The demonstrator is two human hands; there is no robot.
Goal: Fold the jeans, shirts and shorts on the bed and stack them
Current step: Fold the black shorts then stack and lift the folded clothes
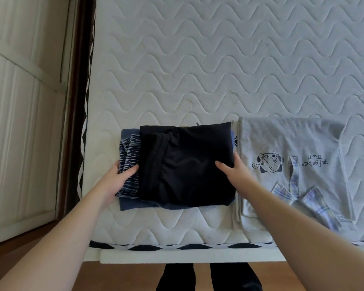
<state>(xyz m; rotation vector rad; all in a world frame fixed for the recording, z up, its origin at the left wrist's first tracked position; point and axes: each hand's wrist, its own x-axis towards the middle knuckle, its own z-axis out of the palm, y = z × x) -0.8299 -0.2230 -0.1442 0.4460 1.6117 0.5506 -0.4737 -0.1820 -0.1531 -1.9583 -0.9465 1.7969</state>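
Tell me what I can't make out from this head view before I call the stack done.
- Left hand: fingers beyond the thumb are hidden under the stack's edge.
- Blue garment at the bottom: mostly covered by the folded black garment and striped jeans, so its type is unclear.
- Grey shirt: right side runs toward the frame edge; the right forearm covers its near corner.
- Right hand: fingertips are tucked under the black garment.

Stack on mattress (198, 70), three folded garments visible: 1 black garment (187, 164) on top, 1 striped blue denim piece (128, 156) under it, 1 plain blue piece (128, 203) at the bottom. Beside stack: 1 grey printed shirt (282, 143), laid flat. Hands in view: 2, left hand (116, 181) and right hand (233, 173).
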